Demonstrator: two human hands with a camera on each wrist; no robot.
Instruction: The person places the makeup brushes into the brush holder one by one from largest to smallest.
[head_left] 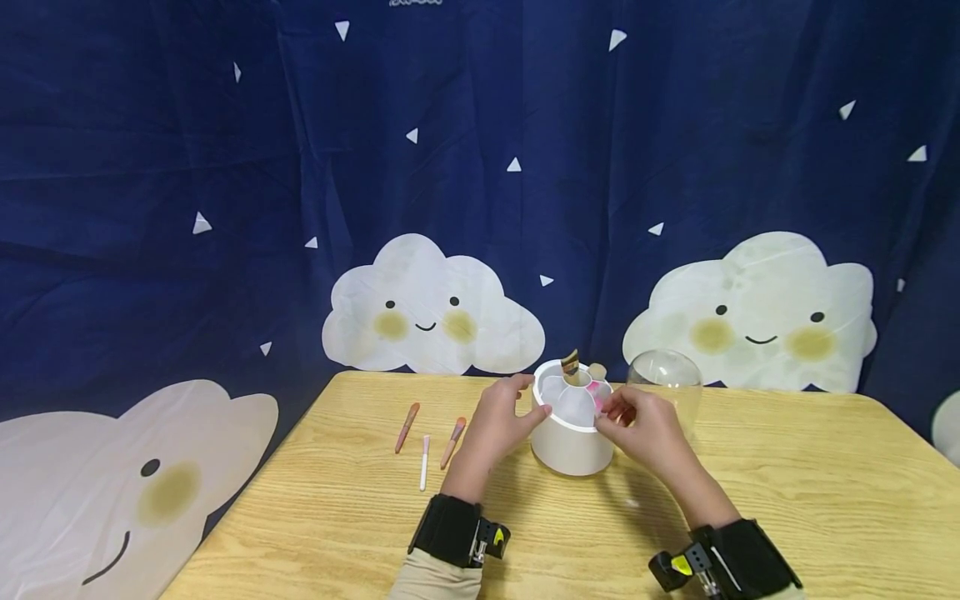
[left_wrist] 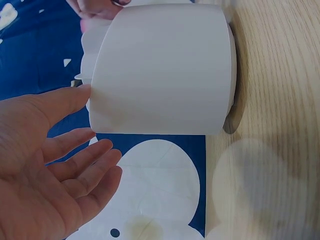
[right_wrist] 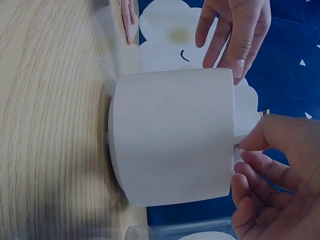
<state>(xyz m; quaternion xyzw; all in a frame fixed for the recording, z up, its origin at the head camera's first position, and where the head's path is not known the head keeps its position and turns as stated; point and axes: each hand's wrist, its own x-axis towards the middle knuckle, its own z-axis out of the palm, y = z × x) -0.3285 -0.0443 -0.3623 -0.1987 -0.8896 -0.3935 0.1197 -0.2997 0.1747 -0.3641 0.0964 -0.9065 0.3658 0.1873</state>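
Note:
A round white organizer (head_left: 572, 451) with an inner scalloped divider insert (head_left: 576, 407) stands upright on the table between my hands. A brown and gold patterned piece (head_left: 571, 365), a beige piece (head_left: 597, 372) and something pink (head_left: 595, 387) show among its compartments. My left hand (head_left: 501, 421) is at the left rim, thumb touching the edge, the other fingers loosely extended. At the right rim, my right hand (head_left: 643, 423) has its thumb and fingertips pinched together at the divider insert (right_wrist: 245, 112). Its fingers partly hide the spot, and the compartment floors are out of sight.
A clear dome cover (head_left: 667, 371) stands behind my right hand. On the left lie a reddish brush (head_left: 407, 427), a white-handled brush (head_left: 424, 463) and a pinkish brush (head_left: 453, 442). The wooden table (head_left: 315, 517) ends at a blue curtain (head_left: 480, 100) with cloud prints.

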